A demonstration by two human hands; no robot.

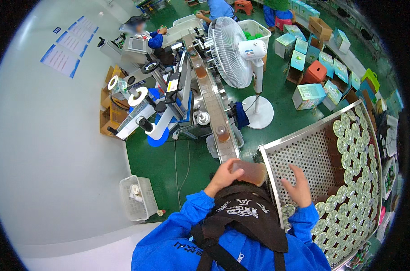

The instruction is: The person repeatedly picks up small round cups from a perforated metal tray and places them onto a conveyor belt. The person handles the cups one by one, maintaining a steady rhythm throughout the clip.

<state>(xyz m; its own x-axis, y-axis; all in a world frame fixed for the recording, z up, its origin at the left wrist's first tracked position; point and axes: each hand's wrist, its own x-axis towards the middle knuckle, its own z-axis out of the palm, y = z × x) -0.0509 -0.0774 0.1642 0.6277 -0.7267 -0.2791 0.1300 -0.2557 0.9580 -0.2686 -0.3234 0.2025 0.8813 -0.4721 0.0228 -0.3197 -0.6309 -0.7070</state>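
My left hand [226,176] grips a clear container [249,172] of brownish contents, tilted on its side between the conveyor's near end and the metal tray. My right hand [298,188] is spread and holds nothing, over the near left part of the perforated metal tray [298,161]. In that tray, several containers with round, clear, greenish ends [349,174] stand packed along the far and right sides. A narrow conveyor [211,105] runs away from me, carrying a filled container [222,134] near its close end and another one [200,70] further up.
A labelling machine [172,93] with label rolls stands left of the conveyor. On the right is a white pedestal fan [230,52]; beyond it lie several cartons [310,96]. A white plastic basket [137,200] sits at left. Co-workers [222,10] are at the far end.
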